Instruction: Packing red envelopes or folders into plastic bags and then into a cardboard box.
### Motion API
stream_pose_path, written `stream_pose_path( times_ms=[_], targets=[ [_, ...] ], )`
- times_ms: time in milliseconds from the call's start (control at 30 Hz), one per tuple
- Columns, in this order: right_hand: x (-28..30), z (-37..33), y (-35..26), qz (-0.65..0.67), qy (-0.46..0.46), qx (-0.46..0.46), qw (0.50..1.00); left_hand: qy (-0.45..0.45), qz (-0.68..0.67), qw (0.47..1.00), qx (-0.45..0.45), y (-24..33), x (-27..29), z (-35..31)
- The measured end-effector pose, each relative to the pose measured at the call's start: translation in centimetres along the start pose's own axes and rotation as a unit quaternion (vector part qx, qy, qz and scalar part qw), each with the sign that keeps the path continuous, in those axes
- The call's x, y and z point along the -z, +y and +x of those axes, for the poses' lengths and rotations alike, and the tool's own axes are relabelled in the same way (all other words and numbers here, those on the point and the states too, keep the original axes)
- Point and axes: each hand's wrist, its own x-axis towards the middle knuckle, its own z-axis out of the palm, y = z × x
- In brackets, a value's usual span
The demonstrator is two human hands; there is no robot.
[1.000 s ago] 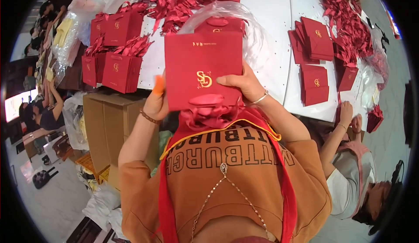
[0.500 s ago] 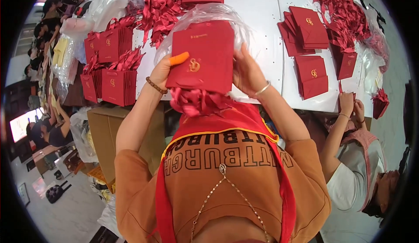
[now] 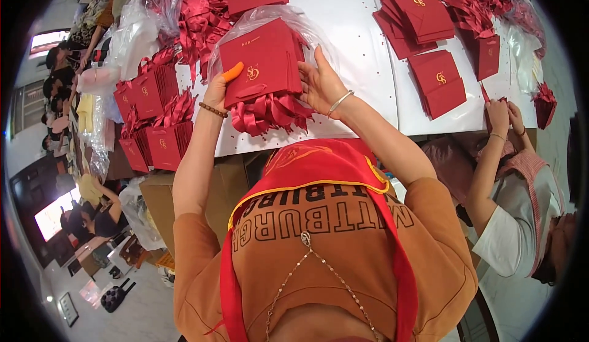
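Note:
A stack of red paper gift bags (image 3: 264,59) with gold marks is tilted before me, its satin ribbon handles (image 3: 270,113) hanging toward me. My left hand (image 3: 219,90) is closed on the stack's left side, its thumb in an orange finger cot (image 3: 233,72) pressed on the front bag. At the right edge is my right hand (image 3: 322,84), fingers apart and fingertips against the bag sides; the thumb points away from the stack. Behind the bags spreads a clear plastic bag (image 3: 316,34); whether it encloses any of them is hidden.
Upright red bags (image 3: 161,87) stand at the left on the white table (image 3: 343,10). Piles of flat red bags (image 3: 437,83) lie to the right, with heaped ribbons (image 3: 472,4) beyond. A cardboard box (image 3: 184,188) sits below the table edge. At the right a co-worker's hands (image 3: 500,115) handle a ribbon.
The stack has tilted and its bags have fanned apart on the right. My right hand's thumb has come away from the front bag. The ribbons now lie over the table edge area.

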Motion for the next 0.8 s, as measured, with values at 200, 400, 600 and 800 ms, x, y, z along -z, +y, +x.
stream_pose_path(
  times_ms=[200, 400, 600, 800],
  targets=[
    [0.6, 0.8, 0.5, 0.003, 0.057, -0.004, 0.998, 0.030, 0.052, 0.998, 0.000, -0.3, 0.7, 1.9],
    [-0.2, 0.2, 0.8, -0.068, 0.036, 0.043, 0.996, 0.103, 0.205, 0.967, -0.109, -0.8, -0.7, 2.1],
    [-0.4, 1.5, 1.0, -0.519, 0.136, 0.347, 0.769, 0.150, 0.251, 0.938, -0.186, -1.3, -0.7, 2.5],
    [-3.3, 3.0, -1.0, -0.722, 0.044, 0.446, 0.527, 0.182, 0.365, 0.896, -0.175, -1.2, 0.7, 3.7]
  ],
)
